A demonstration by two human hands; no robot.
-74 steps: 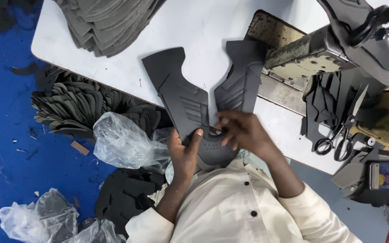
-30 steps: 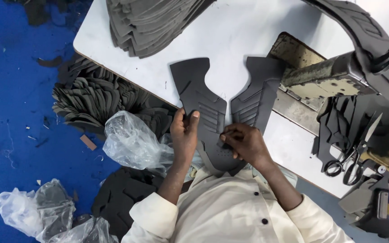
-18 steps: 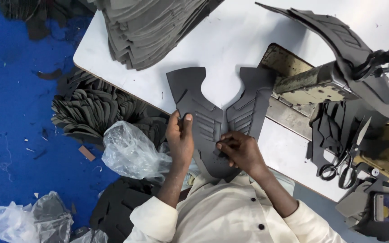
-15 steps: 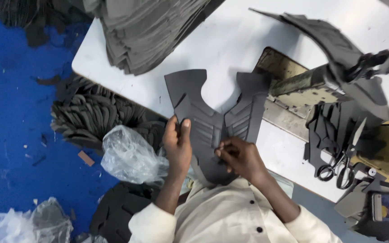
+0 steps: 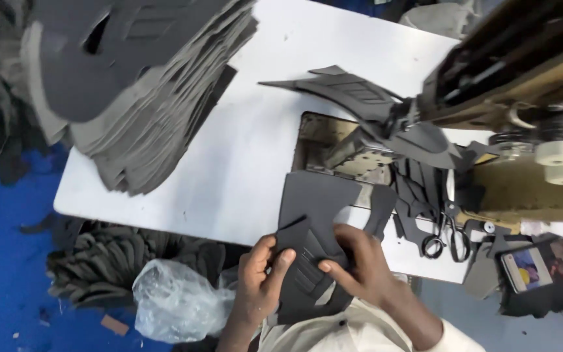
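Observation:
A dark grey shoe-upper piece (image 5: 314, 215) lies at the near edge of the white table (image 5: 242, 156), folded over on itself. My left hand (image 5: 260, 283) grips its lower left part, thumb on top. My right hand (image 5: 360, 267) presses on its lower right part, fingers curled over the fold. Both hands touch the same piece, close to my body.
A tall stack of grey cut pieces (image 5: 131, 85) fills the table's far left. A sewing machine (image 5: 516, 98) stands at right with dark pieces (image 5: 373, 104) under its head. Scissors (image 5: 447, 234) and a phone (image 5: 529, 268) lie right. A clear plastic bag (image 5: 177, 303) and a heap of pieces (image 5: 112, 261) are below the table.
The flat, spread upper has been folded over and drawn closer to the sewing machine. Both hands shifted right with it. The camera has moved nearer to the table.

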